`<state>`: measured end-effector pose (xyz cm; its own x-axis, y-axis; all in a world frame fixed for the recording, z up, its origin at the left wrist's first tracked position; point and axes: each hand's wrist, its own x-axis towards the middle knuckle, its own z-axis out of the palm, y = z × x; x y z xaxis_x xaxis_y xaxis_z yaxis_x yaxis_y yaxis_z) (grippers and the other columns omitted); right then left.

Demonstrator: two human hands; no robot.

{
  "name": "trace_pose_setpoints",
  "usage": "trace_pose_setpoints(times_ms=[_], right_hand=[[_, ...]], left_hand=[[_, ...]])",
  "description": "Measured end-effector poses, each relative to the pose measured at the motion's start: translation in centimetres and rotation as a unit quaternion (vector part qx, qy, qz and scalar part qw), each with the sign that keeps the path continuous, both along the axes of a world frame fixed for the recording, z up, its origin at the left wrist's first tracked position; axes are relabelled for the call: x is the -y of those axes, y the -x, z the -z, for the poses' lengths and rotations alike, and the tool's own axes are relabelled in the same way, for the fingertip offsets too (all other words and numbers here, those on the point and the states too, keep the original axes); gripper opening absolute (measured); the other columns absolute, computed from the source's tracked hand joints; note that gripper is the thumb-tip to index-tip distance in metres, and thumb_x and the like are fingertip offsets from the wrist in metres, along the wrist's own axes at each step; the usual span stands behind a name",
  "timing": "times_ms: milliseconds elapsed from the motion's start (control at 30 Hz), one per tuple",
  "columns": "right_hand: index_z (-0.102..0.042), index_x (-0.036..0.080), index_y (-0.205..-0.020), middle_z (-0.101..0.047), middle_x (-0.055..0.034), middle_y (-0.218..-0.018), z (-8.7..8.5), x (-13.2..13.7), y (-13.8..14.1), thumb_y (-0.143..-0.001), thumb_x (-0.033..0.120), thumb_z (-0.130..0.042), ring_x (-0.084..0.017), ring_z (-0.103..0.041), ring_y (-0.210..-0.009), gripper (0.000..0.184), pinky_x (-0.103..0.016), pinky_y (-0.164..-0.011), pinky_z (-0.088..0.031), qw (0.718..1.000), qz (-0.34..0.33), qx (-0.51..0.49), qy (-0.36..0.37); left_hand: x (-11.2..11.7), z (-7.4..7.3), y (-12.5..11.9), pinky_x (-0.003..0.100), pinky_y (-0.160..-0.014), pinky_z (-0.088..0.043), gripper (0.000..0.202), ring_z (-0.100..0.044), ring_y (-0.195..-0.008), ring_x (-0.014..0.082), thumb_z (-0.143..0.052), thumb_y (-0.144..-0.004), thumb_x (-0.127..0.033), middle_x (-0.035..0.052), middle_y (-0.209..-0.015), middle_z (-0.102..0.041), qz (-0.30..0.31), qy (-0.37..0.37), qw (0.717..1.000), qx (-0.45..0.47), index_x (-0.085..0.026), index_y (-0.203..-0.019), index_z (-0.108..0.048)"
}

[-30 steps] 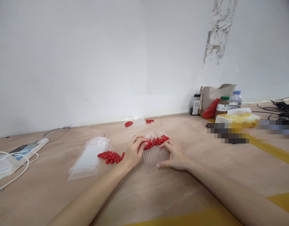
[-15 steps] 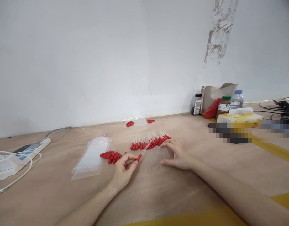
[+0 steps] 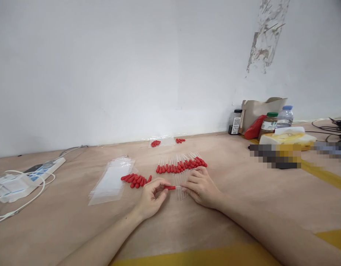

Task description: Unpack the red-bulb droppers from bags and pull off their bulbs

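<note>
My left hand (image 3: 154, 197) pinches the red rubber bulb of a glass dropper (image 3: 170, 187) held level. From the other side my right hand (image 3: 199, 186) closes its fingertips on the thin clear tube. Under the hands lies a row of bare glass tubes (image 3: 179, 181), partly hidden by my right hand. Just beyond is a row of droppers with red bulbs (image 3: 181, 165), their tubes pointing to the wall. Left of my left hand rests a pile of loose red rubber bulbs (image 3: 135, 180).
Clear plastic bags (image 3: 111, 183) are stacked on the left, near a power strip (image 3: 50, 168) with white cables. By the wall lies a bag with red bulbs (image 3: 155, 143). Bottles, a jar (image 3: 269, 123), a beige bag (image 3: 255, 112) and a tissue pack (image 3: 287, 139) stand at right.
The dropper has turned from slanting up and away to level. My right hand, open before, has moved left and closed on its tube. The view has shifted slightly.
</note>
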<state>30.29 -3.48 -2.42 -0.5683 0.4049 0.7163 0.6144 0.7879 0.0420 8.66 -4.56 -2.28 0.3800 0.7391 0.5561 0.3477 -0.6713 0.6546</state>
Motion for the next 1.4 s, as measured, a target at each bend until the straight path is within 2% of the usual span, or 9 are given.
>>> trace_pose_setpoints(times_ms=[100,333,533,667,767,900,1067,1200,1400], right_hand=[[-0.063,0.019,-0.082,-0.055,-0.0007,-0.064,0.3,0.3,0.5,-0.085,0.027,-0.045,-0.013,-0.042,-0.069,0.020,-0.034,-0.077,-0.027,1.000,-0.006,-0.005,-0.011],[-0.061,0.018,-0.073,-0.052,0.0001,-0.058,0.1,0.9,0.5,-0.086,0.024,-0.042,-0.012,-0.041,-0.064,0.024,-0.033,-0.075,-0.027,0.999,-0.030,0.014,-0.013],[-0.061,0.020,-0.075,-0.056,-0.0002,-0.058,-0.1,1.5,0.1,-0.086,0.025,-0.040,-0.013,-0.042,-0.064,0.025,-0.034,-0.078,-0.027,0.999,-0.029,0.029,0.022],[-0.062,0.021,-0.073,-0.056,-0.0005,-0.059,-0.1,1.0,-1.1,-0.086,0.028,-0.041,-0.013,-0.044,-0.066,0.026,-0.034,-0.079,-0.028,0.999,-0.017,0.011,0.040],[-0.064,0.021,-0.075,-0.059,-0.0013,-0.063,-0.3,-0.3,-2.4,-0.085,0.030,-0.043,-0.014,-0.048,-0.066,0.025,-0.033,-0.076,-0.030,0.994,0.048,-0.076,0.068],[-0.063,0.020,-0.086,-0.062,-0.0011,-0.066,-0.4,-1.6,-3.0,-0.083,0.031,-0.046,-0.013,-0.053,-0.062,0.021,-0.029,-0.071,-0.035,0.964,0.117,-0.209,0.116],[-0.063,0.020,-0.080,-0.064,-0.0024,-0.072,-0.1,-1.6,-2.3,-0.082,0.026,-0.045,-0.015,-0.057,-0.068,0.019,-0.029,-0.070,-0.038,0.965,0.140,-0.171,0.139],[-0.065,0.020,-0.087,-0.065,-0.0040,-0.074,0.4,-1.3,-1.8,-0.083,0.022,-0.042,-0.017,-0.056,-0.075,0.024,-0.031,-0.074,-0.035,0.977,0.170,-0.092,0.091],[-0.065,0.020,-0.084,-0.063,-0.0044,-0.073,0.6,-1.0,-1.3,-0.082,0.024,-0.044,-0.017,-0.052,-0.074,0.021,-0.032,-0.072,-0.031,0.980,0.174,-0.035,0.086]], left_hand=[[0.1,-0.4,0.0,0.029,-0.075,-0.045,0.020,-0.056,-0.080,0.0154,-0.053,-0.080,-0.022,0.0055,-0.088,-0.063,-0.023,-0.070,0.993,-0.090,-0.018,-0.099,-0.059],[0.5,-0.3,0.3,0.030,-0.069,-0.039,0.016,-0.053,-0.065,0.0145,-0.050,-0.084,-0.028,0.0018,-0.067,-0.063,-0.042,-0.150,0.970,-0.186,-0.019,-0.080,-0.063],[1.0,-0.1,0.6,0.031,-0.069,-0.039,0.018,-0.052,-0.068,0.0162,-0.045,-0.085,-0.027,0.0033,-0.069,-0.062,-0.032,-0.128,0.967,-0.216,-0.021,-0.082,-0.062],[1.1,-0.1,1.2,0.029,-0.067,-0.041,0.019,-0.053,-0.067,0.0156,-0.046,-0.085,-0.024,0.0029,-0.068,-0.061,-0.056,-0.116,0.976,-0.174,-0.020,-0.079,-0.063],[0.9,-0.8,2.0,0.026,-0.068,-0.043,0.018,-0.057,-0.074,0.0155,-0.047,-0.084,-0.026,0.0029,-0.077,-0.063,-0.122,-0.098,0.979,-0.130,-0.021,-0.083,-0.064],[-0.6,-2.7,4.4,0.025,-0.069,-0.046,0.024,-0.057,-0.083,0.0165,-0.046,-0.082,-0.030,0.0043,-0.093,-0.058,-0.245,-0.065,0.963,-0.096,-0.022,-0.095,-0.064],[-3.1,-4.1,9.6,0.028,-0.068,-0.047,0.034,-0.056,-0.078,0.0178,-0.044,-0.076,-0.029,0.0062,-0.087,-0.055,-0.389,-0.034,0.915,-0.100,-0.017,-0.102,-0.062],[-4.2,-3.4,12.0,0.027,-0.063,-0.046,0.036,-0.057,-0.068,0.0151,-0.046,-0.073,-0.036,0.0050,-0.092,-0.059,-0.377,0.016,0.917,-0.126,-0.018,-0.101,-0.059],[-4.9,-1.9,12.6,0.029,-0.064,-0.044,0.036,-0.057,-0.070,0.0181,-0.050,-0.070,-0.044,0.0038,-0.084,-0.063,-0.350,0.045,0.916,-0.192,-0.019,-0.093,-0.060]])
